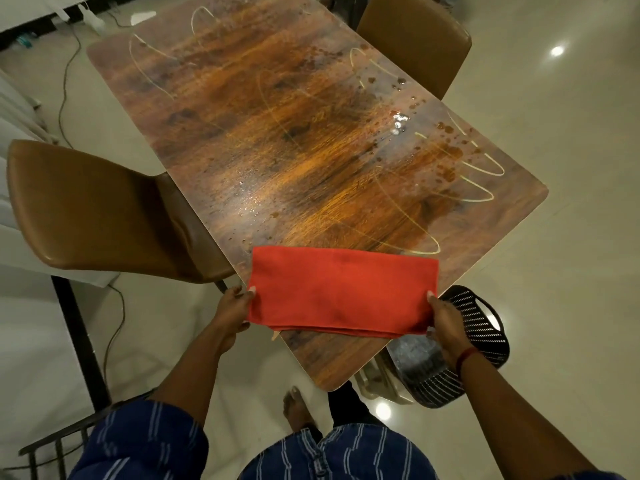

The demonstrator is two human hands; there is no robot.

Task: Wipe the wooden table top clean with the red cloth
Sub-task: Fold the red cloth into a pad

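Lower frame: left hand (pixel 232 308) and right hand (pixel 446 322) each pinch an end of the folded red cloth (pixel 341 292), spread over the near corner of the wooden bench (pixel 277 140). Beyond, droplets, smears and pale streaks remain; wiping looks barely begun.

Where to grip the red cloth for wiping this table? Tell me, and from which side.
The red cloth is folded into a flat rectangle over the wooden table top's near corner, with the left hand and right hand pinching its short ends. For wiping, probably better to press one palm down on its broad middle from above; the flat fold suits that.
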